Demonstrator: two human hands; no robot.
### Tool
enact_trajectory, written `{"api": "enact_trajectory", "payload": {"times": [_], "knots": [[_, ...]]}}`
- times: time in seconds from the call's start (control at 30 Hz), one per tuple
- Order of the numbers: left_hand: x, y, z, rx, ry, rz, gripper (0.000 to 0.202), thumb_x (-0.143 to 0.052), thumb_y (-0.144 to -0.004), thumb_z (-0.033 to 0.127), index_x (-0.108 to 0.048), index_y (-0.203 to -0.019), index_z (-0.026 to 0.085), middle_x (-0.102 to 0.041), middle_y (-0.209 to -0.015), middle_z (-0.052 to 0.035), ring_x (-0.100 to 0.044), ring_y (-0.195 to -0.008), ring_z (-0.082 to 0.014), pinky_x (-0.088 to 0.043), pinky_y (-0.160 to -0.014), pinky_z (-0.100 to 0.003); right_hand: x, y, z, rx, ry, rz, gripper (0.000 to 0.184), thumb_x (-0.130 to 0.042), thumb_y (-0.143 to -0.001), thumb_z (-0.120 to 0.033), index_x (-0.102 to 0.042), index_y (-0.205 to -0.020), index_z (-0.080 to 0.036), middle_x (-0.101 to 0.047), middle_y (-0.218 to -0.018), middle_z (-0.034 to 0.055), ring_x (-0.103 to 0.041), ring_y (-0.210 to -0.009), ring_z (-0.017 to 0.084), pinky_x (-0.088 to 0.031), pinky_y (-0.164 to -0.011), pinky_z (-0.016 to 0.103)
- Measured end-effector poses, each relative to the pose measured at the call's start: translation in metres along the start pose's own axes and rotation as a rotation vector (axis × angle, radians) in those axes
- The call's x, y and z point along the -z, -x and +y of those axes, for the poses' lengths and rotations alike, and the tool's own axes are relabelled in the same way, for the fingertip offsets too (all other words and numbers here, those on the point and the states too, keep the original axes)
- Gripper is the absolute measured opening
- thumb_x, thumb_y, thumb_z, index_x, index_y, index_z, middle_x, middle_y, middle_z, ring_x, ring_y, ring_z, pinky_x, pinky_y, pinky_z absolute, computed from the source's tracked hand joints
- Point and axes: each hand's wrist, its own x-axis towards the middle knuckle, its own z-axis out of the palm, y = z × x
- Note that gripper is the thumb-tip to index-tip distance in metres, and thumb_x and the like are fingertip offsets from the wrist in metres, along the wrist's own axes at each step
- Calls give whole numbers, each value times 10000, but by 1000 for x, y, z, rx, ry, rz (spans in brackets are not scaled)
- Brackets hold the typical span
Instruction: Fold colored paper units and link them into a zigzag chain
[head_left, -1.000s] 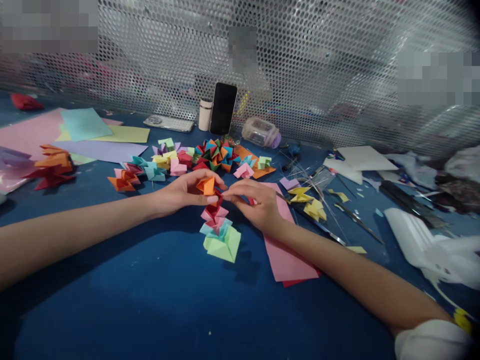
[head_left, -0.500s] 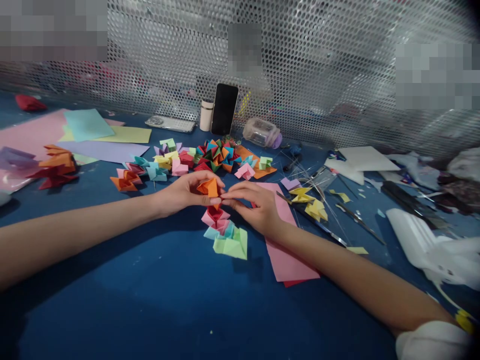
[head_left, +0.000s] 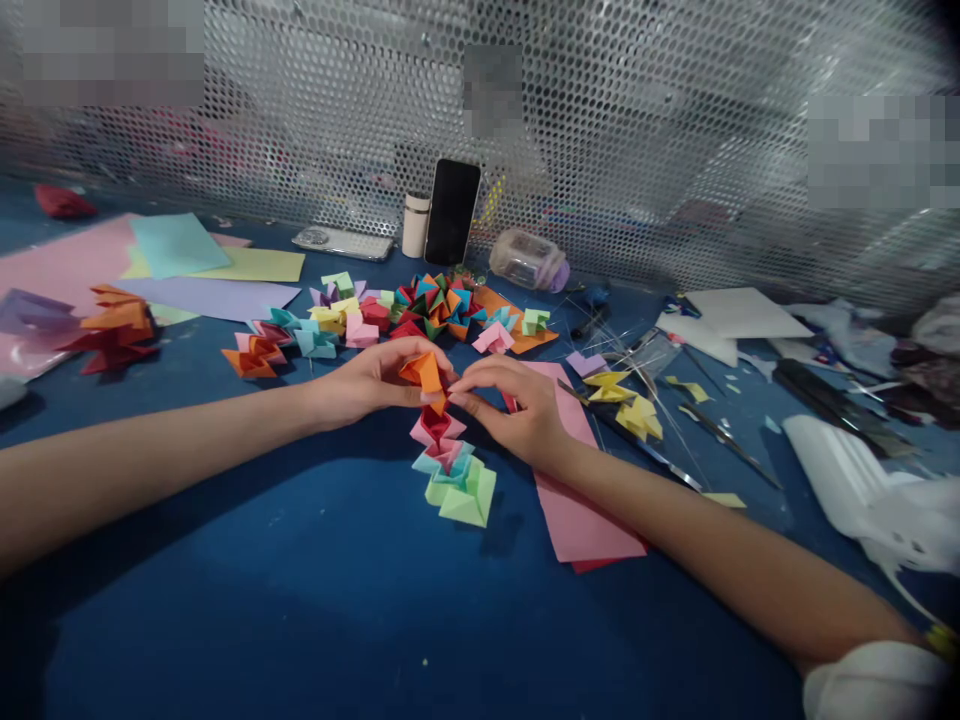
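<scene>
My left hand [head_left: 382, 375] is closed around an orange folded paper piece [head_left: 426, 373], thumb at its lower edge. Below it hangs a strand of folded paper pieces: a red one [head_left: 435, 427], a pink one [head_left: 442, 455], a light blue one [head_left: 429, 464] and a pale green one [head_left: 465, 493] at the bottom. Thumb and forefinger of my right hand [head_left: 514, 405] pinch at the right side of the orange piece, near its join with the red one. Whatever lies between those fingertips is too small to make out.
Behind my hands stand folded paper clusters [head_left: 439, 305] and a propped phone [head_left: 453, 212]. Pink paper [head_left: 577, 515] lies under my right forearm. To the right are yellow folded pieces [head_left: 640, 417], tweezers [head_left: 729, 445] and a white glue gun [head_left: 840, 480]. Coloured sheets [head_left: 247, 264] spread at the left.
The hanging strand has swung slightly, its green end turning and tilting. Both hands keep their hold on the orange piece. The whole view has shifted a little.
</scene>
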Motion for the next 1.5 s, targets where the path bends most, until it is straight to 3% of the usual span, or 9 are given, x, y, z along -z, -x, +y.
{"api": "enact_trajectory", "payload": {"times": [0.2,0.43,0.6,0.77,0.9,1.03,1.27,1.5], "knots": [[-3,1,0,-54,-77,17,224,-736,-718,130,-601,-895,153,-634,-850,-8,-621,-753,-105,-507,-709,-216,-1,1,-7,-93,53,27,118,-631,-803,-211,-554,-716,-190,-610,-699,6,-575,-657,123,-484,-635,272],[-15,7,6,-103,-198,66,229,-692,-728,134,-558,-912,166,-593,-855,-3,-586,-747,-113,-489,-665,-217,2,0,-7,-12,258,-186,130,-525,-854,-210,-595,-756,-161,-626,-686,27,-549,-625,122,-434,-599,257],[-18,10,10,-132,-335,99,232,-647,-728,141,-542,-933,172,-579,-875,-14,-579,-774,-134,-482,-677,-237,7,-6,-15,-50,352,-292,144,-496,-840,-184,-597,-744,-150,-628,-697,32,-541,-619,124,-405,-590,255],[-24,15,14,-236,-543,170,250,-614,-719,121,-518,-943,177,-566,-897,-21,-563,-807,-150,-466,-723,-262,7,-6,-23,-15,401,-250,172,-477,-826,-173,-580,-690,-151,-589,-635,19,-500,-575,117,-369,-558,254],[-28,20,14,-264,-654,204,240,-588,-743,117,-499,-955,183,-571,-919,-24,-560,-823,-156,-454,-731,-268,6,-6,-31,-83,296,-203,143,-512,-791,-165,-559,-656,-158,-592,-614,-3,-501,-552,98,-373,-552,237],[-30,18,15,-187,-573,246,198,-613,-751,158,-505,-915,179,-549,-869,-6,-540,-760,-136,-455,-664,-244,6,-8,-35,-159,214,-209,131,-531,-779,-163,-567,-653,-167,-602,-610,-15,-518,-564,94,-380,-556,224],[-29,9,16,74,-103,251,332,-732,-709,258,-546,-973,179,-610,-931,-18,-614,-807,-154,-522,-638,-240,11,-15,-19,-280,116,-136,148,-540,-758,-132,-574,-618,-166,-601,-582,-26,-519,-528,78,-389,-523,202],[-24,7,8,4,-97,333,239,-714,-683,168,-571,-874,162,-621,-823,8,-607,-756,-126,-501,-663,-220,8,-8,-16,-153,87,-134,105,-577,-802,-158,-600,-700,-171,-642,-666,-14,-575,-613,91,-452,-603,216]]}}
